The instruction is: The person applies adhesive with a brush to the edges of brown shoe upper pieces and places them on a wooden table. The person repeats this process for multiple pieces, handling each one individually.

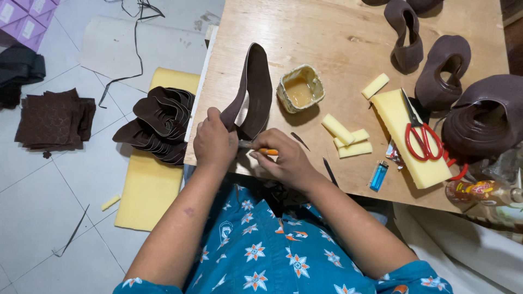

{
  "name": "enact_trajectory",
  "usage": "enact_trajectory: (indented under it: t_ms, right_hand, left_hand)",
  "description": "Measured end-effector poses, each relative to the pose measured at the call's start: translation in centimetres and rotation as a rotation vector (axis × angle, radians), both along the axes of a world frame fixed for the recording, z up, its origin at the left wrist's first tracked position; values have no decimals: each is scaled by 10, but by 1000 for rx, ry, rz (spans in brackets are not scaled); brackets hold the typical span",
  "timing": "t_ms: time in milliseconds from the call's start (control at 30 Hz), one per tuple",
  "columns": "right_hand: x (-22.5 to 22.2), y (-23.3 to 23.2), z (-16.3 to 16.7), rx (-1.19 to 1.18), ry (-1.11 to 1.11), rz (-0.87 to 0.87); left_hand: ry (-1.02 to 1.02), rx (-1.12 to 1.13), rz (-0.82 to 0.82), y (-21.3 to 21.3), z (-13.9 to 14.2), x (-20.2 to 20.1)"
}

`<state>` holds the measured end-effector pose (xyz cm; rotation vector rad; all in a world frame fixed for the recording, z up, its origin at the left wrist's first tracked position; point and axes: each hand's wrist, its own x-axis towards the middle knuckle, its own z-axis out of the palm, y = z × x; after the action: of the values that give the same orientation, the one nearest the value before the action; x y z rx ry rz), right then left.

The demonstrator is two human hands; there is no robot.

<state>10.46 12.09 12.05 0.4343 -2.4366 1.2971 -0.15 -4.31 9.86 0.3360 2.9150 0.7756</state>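
Your wooden board (327,32) carries a glue tub (300,89) at centre, foam blocks (348,139) right, and a blue lighter (379,176) near.

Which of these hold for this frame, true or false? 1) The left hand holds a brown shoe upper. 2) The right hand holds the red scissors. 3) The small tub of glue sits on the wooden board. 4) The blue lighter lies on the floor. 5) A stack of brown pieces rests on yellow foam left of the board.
1) True: the left hand grips the brown shoe upper.
2) False: the right hand holds an orange-handled tool; the red scissors lie on a yellow foam block.
3) True: the glue tub sits on the wooden board.
4) False: the blue lighter lies on the board.
5) True: the stack of brown pieces rests on the yellow foam sheet.
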Motion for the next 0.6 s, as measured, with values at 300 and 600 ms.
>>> enact_trajectory:
  t_ms: [300,600]
  right_hand:
    - [6,4,-11,-85,-115,31]
    - [2,12,-9,-298,-123,-99]
  left_hand:
    - [6,65,26,0,-17,4]
    - [128,235,51,-3,-28,6]
